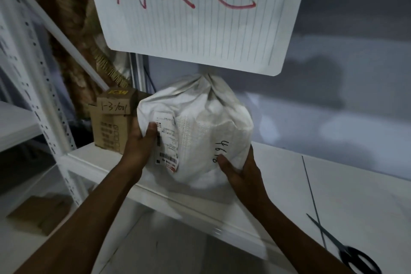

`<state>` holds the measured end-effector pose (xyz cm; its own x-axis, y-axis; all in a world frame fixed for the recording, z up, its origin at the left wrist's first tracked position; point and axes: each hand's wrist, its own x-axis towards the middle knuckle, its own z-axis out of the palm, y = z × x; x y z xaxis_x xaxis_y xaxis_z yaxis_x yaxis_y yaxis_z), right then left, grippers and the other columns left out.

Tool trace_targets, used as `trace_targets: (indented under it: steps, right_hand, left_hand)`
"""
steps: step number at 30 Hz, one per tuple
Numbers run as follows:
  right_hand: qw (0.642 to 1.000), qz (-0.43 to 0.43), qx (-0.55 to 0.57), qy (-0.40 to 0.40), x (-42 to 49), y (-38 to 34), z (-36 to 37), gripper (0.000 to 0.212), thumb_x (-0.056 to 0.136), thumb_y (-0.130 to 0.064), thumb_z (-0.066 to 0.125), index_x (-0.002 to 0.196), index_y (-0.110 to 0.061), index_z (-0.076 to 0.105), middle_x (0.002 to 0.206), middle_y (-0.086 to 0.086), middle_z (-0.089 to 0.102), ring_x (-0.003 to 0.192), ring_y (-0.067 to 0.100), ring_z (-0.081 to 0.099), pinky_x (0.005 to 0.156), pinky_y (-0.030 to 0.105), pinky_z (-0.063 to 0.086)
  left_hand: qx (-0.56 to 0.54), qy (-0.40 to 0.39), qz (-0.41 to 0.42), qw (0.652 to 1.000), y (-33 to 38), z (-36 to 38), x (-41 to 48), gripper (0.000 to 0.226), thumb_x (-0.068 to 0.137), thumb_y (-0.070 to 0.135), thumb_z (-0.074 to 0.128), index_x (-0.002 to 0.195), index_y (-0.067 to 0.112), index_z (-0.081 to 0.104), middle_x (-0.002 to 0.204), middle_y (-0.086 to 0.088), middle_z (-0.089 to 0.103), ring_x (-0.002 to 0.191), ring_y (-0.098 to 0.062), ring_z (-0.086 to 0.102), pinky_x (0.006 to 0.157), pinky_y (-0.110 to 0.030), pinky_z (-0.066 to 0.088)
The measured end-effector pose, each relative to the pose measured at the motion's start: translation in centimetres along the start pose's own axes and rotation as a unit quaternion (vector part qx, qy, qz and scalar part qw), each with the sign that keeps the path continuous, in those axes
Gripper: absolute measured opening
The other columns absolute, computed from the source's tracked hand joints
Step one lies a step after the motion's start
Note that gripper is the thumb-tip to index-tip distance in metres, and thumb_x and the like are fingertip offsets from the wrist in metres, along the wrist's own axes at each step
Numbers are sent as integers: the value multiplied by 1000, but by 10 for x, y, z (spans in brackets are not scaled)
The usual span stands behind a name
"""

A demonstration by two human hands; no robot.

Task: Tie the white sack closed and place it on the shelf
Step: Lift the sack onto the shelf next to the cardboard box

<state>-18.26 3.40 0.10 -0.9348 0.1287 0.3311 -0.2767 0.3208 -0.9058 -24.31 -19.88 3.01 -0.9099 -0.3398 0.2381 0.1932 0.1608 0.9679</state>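
The white sack (200, 122) stands upright on the white shelf (333, 184), its neck gathered shut at the top behind a hanging paper. A shipping label is stuck on its left front and black handwritten digits run down its right front. My left hand (140, 142) grips the sack's left side with the thumb on the label. My right hand (240, 169) holds the lower right side, thumb pressed just under the digits.
A small cardboard box (111, 122) marked 1-3-1001 stands just left of the sack. Black scissors (347, 251) lie on the shelf at the lower right. A lined paper sign (195, 18) with red writing hangs above. A perforated shelf post (44, 113) rises at the left.
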Motion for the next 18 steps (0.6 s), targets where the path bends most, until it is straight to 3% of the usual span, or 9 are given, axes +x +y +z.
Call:
trace_targets:
  steps: [2, 5, 9, 13, 16, 18]
  right_hand:
    - [1000, -3, 4, 6, 0, 0, 4, 85, 77, -54, 69, 147, -30, 28, 141, -6, 53, 126, 16, 54, 104, 36, 48]
    - [1000, -11, 18, 15, -1, -1, 9, 86, 74, -57, 68, 147, -31, 29, 140, -9, 53, 125, 11, 54, 102, 32, 50]
    - [999, -14, 26, 23, 1, -3, 14, 91, 70, -63, 67, 146, -32, 27, 140, -9, 53, 125, 11, 55, 101, 34, 52]
    - [999, 11, 44, 17, 0, -6, 15, 85, 77, -43, 75, 141, -24, 22, 138, -2, 50, 122, 17, 55, 90, 23, 56]
    - [999, 14, 22, 44, -4, -5, 16, 84, 75, -45, 78, 138, -20, 28, 136, -1, 43, 123, 18, 53, 96, 38, 55]
    - [997, 8, 0, 72, -10, -6, 17, 87, 72, -49, 79, 139, -18, 32, 135, -1, 39, 123, 16, 50, 97, 37, 53]
  left_hand:
    - [6, 10, 5, 1000, -1, 0, 0, 52, 100, 43, 44, 150, 33, 32, 139, 8, 45, 122, -14, 43, 95, -31, 35]
    - [14, 17, 6, 1000, -2, 2, 2, 53, 99, 48, 43, 148, 36, 30, 146, -1, 44, 128, -23, 44, 100, -38, 40]
    - [13, 19, 0, 1000, 1, 9, 2, 47, 103, 36, 39, 148, 25, 30, 141, -1, 47, 114, -15, 44, 88, -31, 36]
    - [12, 17, -17, 1000, -1, 13, 0, 48, 103, 37, 38, 147, 21, 29, 140, -4, 46, 111, -13, 42, 88, -31, 34]
    - [39, 23, -23, 999, -5, 10, 1, 48, 102, 39, 38, 147, 24, 30, 139, -5, 46, 115, -17, 42, 91, -33, 34]
    - [85, 29, -32, 995, -9, 4, 0, 53, 95, 53, 39, 143, 33, 31, 135, -5, 44, 120, -25, 44, 98, -41, 38]
